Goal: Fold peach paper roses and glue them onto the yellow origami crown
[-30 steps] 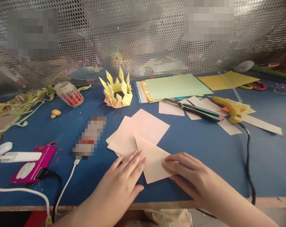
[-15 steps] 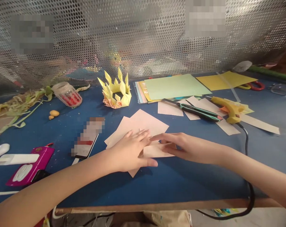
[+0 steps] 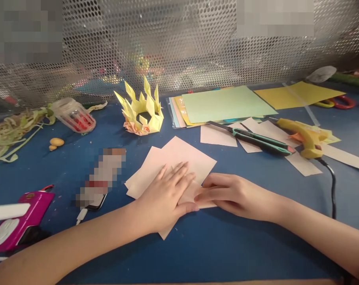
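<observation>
Several sheets of pale pink paper [image 3: 194,156] lie overlapping on the blue table in front of me. My left hand [image 3: 167,190] rests flat on them with its fingers apart, covering part of the sheets. At the lower right of the sheets, my right hand [image 3: 229,194] has its fingers pressed together on the edge of a folded pink piece [image 3: 210,204]. The fingertips of both hands are close to each other there. Behind the sheets stands a yellow folded-paper crown [image 3: 140,111] with small pink paper roses on its front.
To the right are a utility knife [image 3: 253,138] on pink paper scraps and a yellow glue gun [image 3: 307,136] with a black cord. A green sheet [image 3: 227,103] tops a paper stack. On the left are a phone [image 3: 101,178], a jar [image 3: 74,114] and a magenta device [image 3: 22,217].
My right hand's fingers have closed together and pressed down on the folded pink piece, which was raised before. My left hand stays flat. The view has shifted slightly.
</observation>
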`<state>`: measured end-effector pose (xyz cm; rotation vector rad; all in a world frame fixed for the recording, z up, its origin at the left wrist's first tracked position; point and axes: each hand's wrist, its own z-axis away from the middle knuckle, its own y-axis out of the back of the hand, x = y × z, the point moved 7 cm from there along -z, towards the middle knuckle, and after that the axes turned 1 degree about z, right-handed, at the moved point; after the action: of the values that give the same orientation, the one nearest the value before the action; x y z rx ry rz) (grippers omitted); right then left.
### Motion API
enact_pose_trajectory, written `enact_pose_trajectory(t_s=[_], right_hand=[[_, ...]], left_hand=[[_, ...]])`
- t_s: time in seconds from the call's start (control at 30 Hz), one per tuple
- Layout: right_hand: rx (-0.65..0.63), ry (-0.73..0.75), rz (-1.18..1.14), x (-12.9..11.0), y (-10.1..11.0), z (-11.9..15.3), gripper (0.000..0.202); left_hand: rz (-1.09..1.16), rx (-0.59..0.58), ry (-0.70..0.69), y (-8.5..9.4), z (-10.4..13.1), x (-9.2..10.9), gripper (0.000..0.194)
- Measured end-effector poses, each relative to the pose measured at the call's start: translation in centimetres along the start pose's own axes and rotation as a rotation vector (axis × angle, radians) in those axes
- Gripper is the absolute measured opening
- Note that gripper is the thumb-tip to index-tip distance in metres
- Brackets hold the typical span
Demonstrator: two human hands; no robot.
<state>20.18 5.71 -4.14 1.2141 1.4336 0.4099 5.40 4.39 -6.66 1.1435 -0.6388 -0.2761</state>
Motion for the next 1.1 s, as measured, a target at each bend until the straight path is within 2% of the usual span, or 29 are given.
enact_pose_trajectory(t_s=[0.13, 0.33, 0.47, 0.67, 0.77, 0.93, 1.1], right_hand=[[-0.02, -0.035, -0.008, 0.4, 0.1, -0.2, 0.035], [0.019, -0.146, -0.308, 1.8, 0.9, -0.1, 0.032], [-0.015, -0.163, -0.365, 2.0, 1.0, 0.0, 0.03], [-0.016, -0.156, -0.274, 1.8, 0.9, 0.3, 0.028], [0.01, -0.142, -0.253, 1.9, 0.7, 0.6, 0.029], [-0.035, -0.083, -0.157, 1.8, 0.2, 1.0, 0.034], [0.036, 0.075, 0.113, 0.8, 0.8, 0.9, 0.033]], left_hand=[[-0.018, 0.003, -0.041, -0.4, -0.4, -0.6, 0.079], [-0.008, 0.035, -0.069, -0.1, -0.2, -1.4, 0.077], [-0.007, 0.063, -0.066, 0.2, 0.0, -1.7, 0.074], [-0.062, 0.182, -0.076, 0.7, 0.1, -1.0, 0.065], [-0.108, 0.188, -0.097, 0.3, 0.3, -0.7, 0.059], [-0.073, 0.122, -0.06, -0.2, 0.3, -1.4, 0.071], [-0.048, 0.108, 0.008, -0.2, 0.0, -2.0, 0.086]])
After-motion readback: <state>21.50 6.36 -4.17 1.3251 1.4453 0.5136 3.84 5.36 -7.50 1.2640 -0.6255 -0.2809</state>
